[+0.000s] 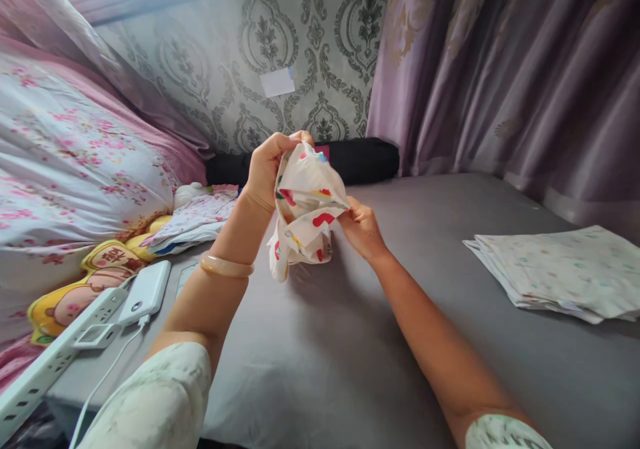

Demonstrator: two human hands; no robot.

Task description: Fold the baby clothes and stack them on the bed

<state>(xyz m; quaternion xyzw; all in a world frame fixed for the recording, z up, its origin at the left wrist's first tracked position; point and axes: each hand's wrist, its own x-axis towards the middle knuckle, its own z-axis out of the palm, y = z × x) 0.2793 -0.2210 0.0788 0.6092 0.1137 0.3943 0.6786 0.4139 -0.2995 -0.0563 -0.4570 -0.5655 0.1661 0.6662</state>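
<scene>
A white cloth [313, 202] printed with red, yellow and green shapes hangs bunched between my two hands, above the grey bed sheet [320, 355]. Closed on its upper left edge is my left hand [270, 165], higher than the other. My right hand [364, 227] pinches the cloth's right side with fingers pressed together. The lower folds droop close to the sheet; whether they touch it I cannot tell. Its exact kind does not show, since it is crumpled.
Folded pale cloths [560, 272] lie stacked at the right. To the left are a white power strip [65, 349], a power bank [145, 291] with a cable, a yellow plush toy [75, 302] and folded clothes [197, 219]. A long black bundle [365, 160] lies against the wall.
</scene>
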